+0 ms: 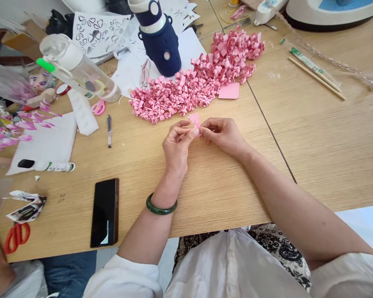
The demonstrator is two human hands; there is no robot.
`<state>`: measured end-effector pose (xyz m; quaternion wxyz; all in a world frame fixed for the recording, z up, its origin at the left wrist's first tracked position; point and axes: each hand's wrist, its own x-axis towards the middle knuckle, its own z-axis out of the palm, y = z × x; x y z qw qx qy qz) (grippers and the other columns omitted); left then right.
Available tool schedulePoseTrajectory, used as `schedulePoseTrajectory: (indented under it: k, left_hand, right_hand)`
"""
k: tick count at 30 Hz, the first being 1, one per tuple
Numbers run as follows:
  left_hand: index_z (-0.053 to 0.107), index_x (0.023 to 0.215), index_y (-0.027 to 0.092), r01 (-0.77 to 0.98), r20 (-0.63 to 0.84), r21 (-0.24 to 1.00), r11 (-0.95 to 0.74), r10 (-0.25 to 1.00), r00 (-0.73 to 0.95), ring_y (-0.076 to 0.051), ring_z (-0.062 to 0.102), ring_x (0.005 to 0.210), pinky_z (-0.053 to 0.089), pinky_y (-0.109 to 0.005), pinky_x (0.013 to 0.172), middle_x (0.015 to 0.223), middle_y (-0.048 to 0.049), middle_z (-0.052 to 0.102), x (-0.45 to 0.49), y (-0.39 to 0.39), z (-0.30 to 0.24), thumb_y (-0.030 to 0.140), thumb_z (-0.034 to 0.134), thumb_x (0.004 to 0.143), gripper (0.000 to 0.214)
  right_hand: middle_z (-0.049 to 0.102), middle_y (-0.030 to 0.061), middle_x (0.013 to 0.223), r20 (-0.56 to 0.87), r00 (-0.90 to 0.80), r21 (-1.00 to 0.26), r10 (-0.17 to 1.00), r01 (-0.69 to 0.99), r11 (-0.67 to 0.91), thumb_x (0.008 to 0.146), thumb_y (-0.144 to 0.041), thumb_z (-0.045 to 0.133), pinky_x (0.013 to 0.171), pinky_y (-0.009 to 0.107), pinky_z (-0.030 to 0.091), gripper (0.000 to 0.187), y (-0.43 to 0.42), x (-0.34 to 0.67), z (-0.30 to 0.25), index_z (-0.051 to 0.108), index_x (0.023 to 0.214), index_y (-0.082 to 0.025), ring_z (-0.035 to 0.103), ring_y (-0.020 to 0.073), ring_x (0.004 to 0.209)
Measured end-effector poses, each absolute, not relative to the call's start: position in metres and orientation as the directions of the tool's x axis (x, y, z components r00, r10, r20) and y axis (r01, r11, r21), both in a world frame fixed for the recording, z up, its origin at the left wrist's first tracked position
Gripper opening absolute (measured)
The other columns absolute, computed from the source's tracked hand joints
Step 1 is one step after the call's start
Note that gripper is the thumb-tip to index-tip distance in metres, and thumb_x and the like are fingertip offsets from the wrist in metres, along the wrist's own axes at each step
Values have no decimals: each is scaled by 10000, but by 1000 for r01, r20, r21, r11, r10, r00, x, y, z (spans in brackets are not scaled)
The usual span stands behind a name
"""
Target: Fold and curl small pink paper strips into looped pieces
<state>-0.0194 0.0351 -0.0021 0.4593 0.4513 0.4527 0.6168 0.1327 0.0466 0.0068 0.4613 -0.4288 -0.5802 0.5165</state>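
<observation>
Both hands are in a fingertip pinch on the same bit: the left hand (pixel 178 134) has a small pink piece (pixel 195 120) between thumb and fingers, and the right hand (pixel 222 131) pinches at its lower edge. My guess is a light two-sided hold like that keeps something so flimsy steady without crushing it. Can't tell exactly how the right fingertips sit, they're partly hidden.

The piece is held just on the wearer's side of the big pile of pink curls (pixel 180 95), probably so everything pink is within easy reach. A flat pink square (pixel 229 90) lies right up against the pile's near edge, toward its right end, handy for the right hand I'd say.

Behind the pile there's a navy bottle (pixel 161 47), likely parked there so it's out of the way of the elbows. Left of the pile: pink scissors (pixel 98 107) and a pen (pixel 109 130). The phone (pixel 104 213) lies well nearer the wearer than the pile, off to the left, seemingly kept clear of the hands. Wooden sticks (pixel 317 78) lie well to the pile's right.
</observation>
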Motion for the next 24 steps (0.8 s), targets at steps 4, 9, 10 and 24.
schedulePoseTrajectory:
  k: [4, 9, 10, 24]
  left_hand:
    - [750, 864, 236, -147, 90, 981, -124, 972, -218, -204, 680, 1099, 555, -370, 1019, 1076, -43, 722, -19, 35, -2, 563, 844, 772, 352]
    - [781, 869, 224, -47, 105, 992, -118, 970, -221, -219, 701, 1103, 543, -396, 1052, 1054, -70, 754, -20, 34, -7, 539, 713, 900, 323]
    - [783, 855, 224, -29, 116, 992, -125, 970, -215, -221, 701, 1109, 542, -398, 1054, 1049, -70, 756, -21, 34, -8, 514, 724, 897, 299]
    - [825, 833, 231, 93, 248, 968, -234, 950, -191, -178, 704, 989, 561, -314, 947, 965, -45, 766, -22, 32, -8, 340, 770, 883, 132]
  right_hand:
    - [648, 3, 672, 96, -149, -995, 984, 13, 99, 913, -281, 705, 522, 219, 430, 210, 48, 132, 6, 650, 753, -156, 514, 84, 551]
    - [651, 3, 679, 104, -116, -994, 988, 28, 108, 906, -242, 696, 530, 220, 441, 187, 47, 132, 8, 637, 747, -164, 532, 89, 558]
    - [652, 5, 681, 105, -117, -993, 988, 32, 110, 905, -249, 699, 532, 221, 445, 191, 47, 132, 8, 637, 745, -165, 534, 91, 563]
    - [631, -6, 666, 76, -89, -996, 993, 38, 79, 896, -175, 671, 506, 202, 446, 168, 48, 131, 9, 626, 735, -164, 532, 82, 540]
